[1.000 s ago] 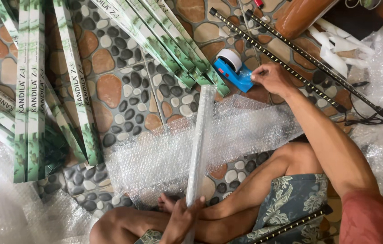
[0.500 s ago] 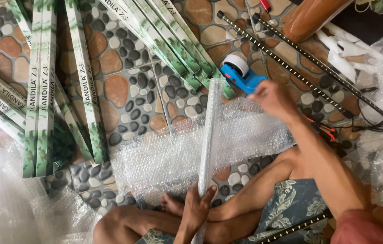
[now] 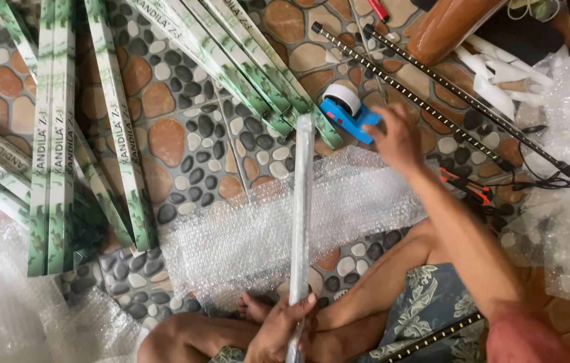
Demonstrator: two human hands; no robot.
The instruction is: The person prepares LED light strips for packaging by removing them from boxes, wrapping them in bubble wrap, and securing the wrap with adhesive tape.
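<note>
Bubble-wrapped tube (image 3: pixel 300 202) stands clenched in the left hand (image 3: pixel 278 329), steadied above the bubble wrap (image 3: pixel 285 222); the right hand (image 3: pixel 396 138) grasps the blue tape dispenser (image 3: pixel 348 111).

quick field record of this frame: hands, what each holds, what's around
left hand: closed around the near end of a bubble-wrapped tube
right hand: on the blue tape dispenser; grip looks closed, fingers partly hidden
tube: long, thin, angled up over a bubble wrap sheet
sheet: spread flat on the pebble-pattern floor
boxes: long green-and-white cartons, fanned at left and top
LED strips: two dark bars, upper right, cables at their far ends
legs: the person's own, bare, crossed at the bottom edge
</note>
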